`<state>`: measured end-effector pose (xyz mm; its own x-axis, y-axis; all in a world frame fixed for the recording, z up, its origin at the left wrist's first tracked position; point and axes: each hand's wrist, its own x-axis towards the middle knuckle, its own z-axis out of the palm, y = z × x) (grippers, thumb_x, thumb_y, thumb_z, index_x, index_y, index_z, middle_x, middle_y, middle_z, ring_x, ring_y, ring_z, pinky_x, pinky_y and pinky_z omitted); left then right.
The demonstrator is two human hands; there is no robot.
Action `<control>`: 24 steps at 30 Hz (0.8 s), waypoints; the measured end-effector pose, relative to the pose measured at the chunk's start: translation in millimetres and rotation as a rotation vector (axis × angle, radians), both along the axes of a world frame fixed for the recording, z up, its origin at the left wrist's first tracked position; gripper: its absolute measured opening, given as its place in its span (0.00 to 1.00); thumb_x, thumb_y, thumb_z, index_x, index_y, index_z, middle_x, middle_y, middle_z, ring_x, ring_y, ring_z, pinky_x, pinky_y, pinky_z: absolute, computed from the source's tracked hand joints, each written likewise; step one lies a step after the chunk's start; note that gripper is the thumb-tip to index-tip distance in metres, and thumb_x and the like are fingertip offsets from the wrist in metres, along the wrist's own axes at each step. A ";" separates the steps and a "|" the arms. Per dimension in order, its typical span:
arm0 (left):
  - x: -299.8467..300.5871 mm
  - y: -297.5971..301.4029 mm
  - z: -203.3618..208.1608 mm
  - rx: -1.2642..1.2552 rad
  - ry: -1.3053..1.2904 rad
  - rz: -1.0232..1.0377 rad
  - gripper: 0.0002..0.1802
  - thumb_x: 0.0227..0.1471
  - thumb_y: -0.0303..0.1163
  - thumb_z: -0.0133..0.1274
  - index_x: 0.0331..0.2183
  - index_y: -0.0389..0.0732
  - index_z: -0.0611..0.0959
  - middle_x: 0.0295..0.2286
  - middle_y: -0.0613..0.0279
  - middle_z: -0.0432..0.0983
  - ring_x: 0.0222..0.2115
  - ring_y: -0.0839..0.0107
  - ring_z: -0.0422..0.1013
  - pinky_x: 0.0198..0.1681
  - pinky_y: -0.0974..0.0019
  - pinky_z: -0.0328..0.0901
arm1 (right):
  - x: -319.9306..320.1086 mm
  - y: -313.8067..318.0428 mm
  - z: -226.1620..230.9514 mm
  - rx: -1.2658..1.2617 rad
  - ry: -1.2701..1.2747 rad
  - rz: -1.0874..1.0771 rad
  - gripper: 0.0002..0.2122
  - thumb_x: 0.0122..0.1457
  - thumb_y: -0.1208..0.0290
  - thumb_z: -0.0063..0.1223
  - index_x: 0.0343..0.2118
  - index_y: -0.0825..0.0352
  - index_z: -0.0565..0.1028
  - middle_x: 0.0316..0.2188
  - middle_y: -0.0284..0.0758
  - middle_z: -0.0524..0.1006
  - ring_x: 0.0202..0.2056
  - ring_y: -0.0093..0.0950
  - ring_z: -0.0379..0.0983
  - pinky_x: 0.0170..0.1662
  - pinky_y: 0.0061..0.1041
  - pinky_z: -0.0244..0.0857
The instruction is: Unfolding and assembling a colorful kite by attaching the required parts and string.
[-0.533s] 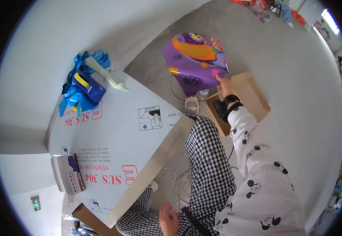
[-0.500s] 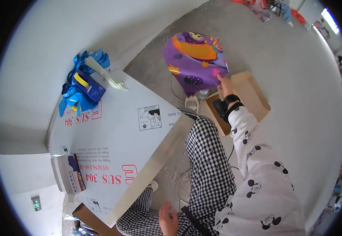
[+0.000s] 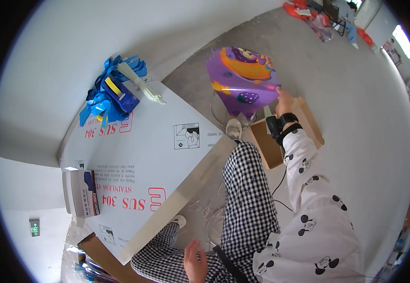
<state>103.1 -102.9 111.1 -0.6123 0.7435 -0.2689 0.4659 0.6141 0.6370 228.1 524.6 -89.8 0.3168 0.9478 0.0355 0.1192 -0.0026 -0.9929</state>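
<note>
My right hand (image 3: 285, 101) is stretched forward, its fingers closed on the edge of a glossy purple printed plastic sheet (image 3: 249, 87). Printed stars, strawberries and an orange patch cover the sheet, which hangs above the floor. Below that hand, an opened brown cardboard box (image 3: 267, 146) sits on the floor, partly hidden by my wrist and sleeve. My left hand (image 3: 195, 262) is by my lap, fingers extended and holding nothing.
On the film-covered table (image 3: 153, 155) at left lie blue ribbon strips (image 3: 102, 107), a blue tape dispenser (image 3: 122, 94), a bundle of pale sticks (image 3: 141, 82) and a small open carton (image 3: 81, 193). A brown cardboard box (image 3: 106, 259) stands at lower left.
In the picture, the purple sheet and my right hand have shifted slightly right and down. The table shifts too, as the view turns. My left hand still holds nothing.
</note>
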 end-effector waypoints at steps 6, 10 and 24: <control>1.5 1.1 -4.6 0.120 0.047 0.013 0.16 0.46 0.18 0.53 0.40 0.32 0.78 0.42 0.48 0.74 0.42 0.54 0.72 0.45 0.59 0.67 | -14.0 -1.0 105.0 -0.038 0.433 0.032 0.10 0.59 0.63 0.56 0.32 0.65 0.75 0.27 0.28 0.73 0.29 0.21 0.68 0.33 0.26 0.61; 4.1 2.4 -11.5 0.184 0.052 0.026 0.18 0.45 0.17 0.53 0.42 0.33 0.77 0.42 0.48 0.74 0.42 0.55 0.72 0.45 0.60 0.67 | -19.0 -5.3 165.4 0.039 0.802 0.144 0.05 0.59 0.67 0.57 0.32 0.59 0.73 0.24 0.24 0.69 0.26 0.15 0.64 0.32 0.16 0.58; 1.3 21.1 51.4 0.908 -0.114 0.446 0.36 0.50 0.22 0.57 0.58 0.34 0.61 0.51 0.51 0.66 0.50 0.62 0.67 0.55 0.61 0.61 | -126.1 -475.9 256.8 0.144 0.110 1.338 0.07 0.51 0.74 0.63 0.27 0.70 0.74 0.24 0.32 0.75 0.26 0.20 0.71 0.28 0.20 0.65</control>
<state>104.4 -81.7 162.5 -0.8896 0.4058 0.2098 0.2204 -0.0209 0.9752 102.0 48.7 167.0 -0.8323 0.5192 0.1943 -0.1310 0.1564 -0.9790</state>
